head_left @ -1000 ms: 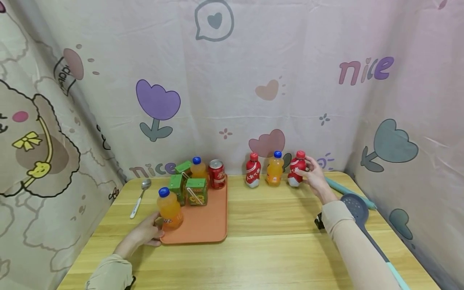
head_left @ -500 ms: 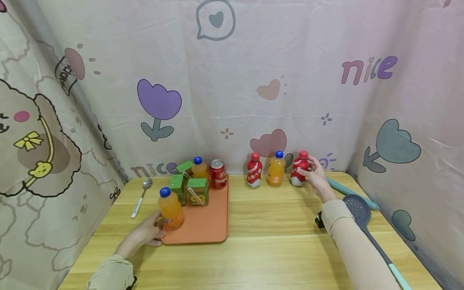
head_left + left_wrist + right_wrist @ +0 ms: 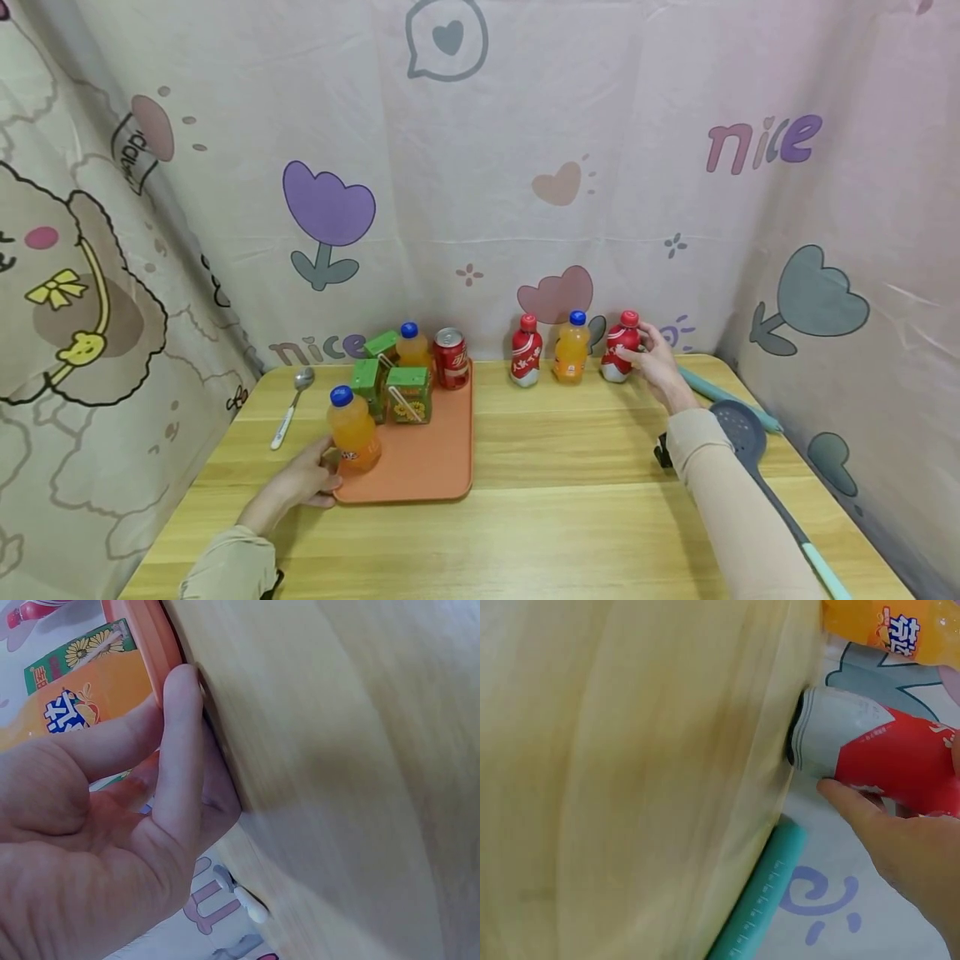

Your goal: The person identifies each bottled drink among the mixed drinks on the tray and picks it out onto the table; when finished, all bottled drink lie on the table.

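Note:
My right hand (image 3: pixel 656 367) grips a red-and-white bottle (image 3: pixel 618 343) with a red cap, standing upright at the back right of the table. In the right wrist view the bottle's base (image 3: pixel 829 731) meets the tabletop. My left hand (image 3: pixel 300 479) pinches the rim of an orange tray (image 3: pixel 427 471) near its front left corner. In the left wrist view the tray's rim (image 3: pixel 154 645) runs between thumb and finger. Beside that hand, an orange soda bottle (image 3: pixel 354 440) with a blue cap stands on the tray.
On the tray also stand green juice boxes (image 3: pixel 409 398), another orange bottle (image 3: pixel 411 350) and a red can (image 3: pixel 451 365). An orange bottle (image 3: pixel 571 354) and a red bottle (image 3: pixel 526 357) stand right of it. A spoon (image 3: pixel 291 408), slotted ladle (image 3: pixel 742 429) and teal stick (image 3: pixel 723 396) lie outward.
Between one second and half a second ago, the right hand and its red bottle shifted slightly right, away from the orange bottle. The left hand stays at the tray's corner.

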A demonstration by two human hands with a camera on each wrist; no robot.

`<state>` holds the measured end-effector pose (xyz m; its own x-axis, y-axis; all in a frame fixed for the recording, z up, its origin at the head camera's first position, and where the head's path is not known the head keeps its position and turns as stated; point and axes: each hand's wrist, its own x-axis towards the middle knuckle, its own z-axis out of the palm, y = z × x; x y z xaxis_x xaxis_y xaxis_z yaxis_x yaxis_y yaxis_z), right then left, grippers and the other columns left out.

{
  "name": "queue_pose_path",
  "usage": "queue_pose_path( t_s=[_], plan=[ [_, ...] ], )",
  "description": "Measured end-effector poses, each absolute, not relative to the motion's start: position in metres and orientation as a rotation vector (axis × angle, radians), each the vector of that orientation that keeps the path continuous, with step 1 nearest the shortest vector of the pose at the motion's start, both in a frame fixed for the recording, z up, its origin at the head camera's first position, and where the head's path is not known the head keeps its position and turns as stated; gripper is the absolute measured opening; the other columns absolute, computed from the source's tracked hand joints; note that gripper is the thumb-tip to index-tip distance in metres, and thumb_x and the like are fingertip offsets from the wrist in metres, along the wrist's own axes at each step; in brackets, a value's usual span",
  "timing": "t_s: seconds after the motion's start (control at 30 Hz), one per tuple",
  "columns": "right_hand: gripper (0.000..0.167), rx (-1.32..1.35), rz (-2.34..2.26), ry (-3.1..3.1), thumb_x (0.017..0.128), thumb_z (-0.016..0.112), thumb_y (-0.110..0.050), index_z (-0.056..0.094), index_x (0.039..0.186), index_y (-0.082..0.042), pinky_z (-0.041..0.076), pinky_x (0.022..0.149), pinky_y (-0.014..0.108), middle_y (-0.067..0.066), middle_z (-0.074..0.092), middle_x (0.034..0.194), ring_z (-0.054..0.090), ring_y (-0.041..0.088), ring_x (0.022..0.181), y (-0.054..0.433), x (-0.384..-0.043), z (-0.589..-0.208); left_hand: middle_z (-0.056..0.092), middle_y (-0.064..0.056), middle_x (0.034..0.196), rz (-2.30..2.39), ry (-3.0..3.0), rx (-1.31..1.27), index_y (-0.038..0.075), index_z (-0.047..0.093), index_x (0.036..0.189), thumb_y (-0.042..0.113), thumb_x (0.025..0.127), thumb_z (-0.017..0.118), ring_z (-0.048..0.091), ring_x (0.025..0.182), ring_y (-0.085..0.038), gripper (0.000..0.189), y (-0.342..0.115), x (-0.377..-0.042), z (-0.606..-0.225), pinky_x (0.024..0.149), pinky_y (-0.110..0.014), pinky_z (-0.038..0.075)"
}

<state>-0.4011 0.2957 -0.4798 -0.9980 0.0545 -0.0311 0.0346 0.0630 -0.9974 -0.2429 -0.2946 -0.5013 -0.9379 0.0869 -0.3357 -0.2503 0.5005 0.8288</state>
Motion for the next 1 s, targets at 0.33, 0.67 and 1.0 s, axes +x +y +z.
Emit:
queue_pose_path(
  t_s=[0.33,0.67,1.0],
  plan=[
    [0.077,-0.064,1.755,-2.311,0.107,0.059,-0.023,0.014,0.17,-0.012,0.022,0.134,0.059,0.02,0.02,0.175,0.02,0.041,0.162,0.278,-0.389,-0.456,0.051,-0.023,0.105,1.4,2.417,-0.15,-0.004,0.016,0.163,-0.012,0.096,0.059,0.059,0.069,-0.019,0.08,-0.297,-0.244,-0.499,0.062,-0.03,0.063],
    [0.069,0.378,1.081,-2.221,0.104,0.064,-0.025,0.032,0.165,-0.014,0.03,0.129,0.063,0.016,0.032,0.17,0.033,0.037,0.156,0.195,-0.36,-0.428,0.051,-0.026,0.11,1.382,2.427,-0.157,-0.004,0.013,0.164,-0.013,0.095,0.057,0.061,0.072,-0.021,0.082,-0.297,-0.244,-0.499,0.063,-0.032,0.064],
    [0.072,0.701,1.003,-2.24,0.102,0.069,-0.02,0.034,0.163,-0.007,0.036,0.128,0.057,0.017,0.038,0.166,0.039,0.034,0.154,0.129,-0.33,-0.423,0.05,-0.034,0.119,1.404,2.414,-0.135,-0.003,0.013,0.164,-0.013,0.095,0.057,0.061,0.072,-0.021,0.082,-0.294,-0.243,-0.5,0.063,-0.031,0.063]
  ],
)
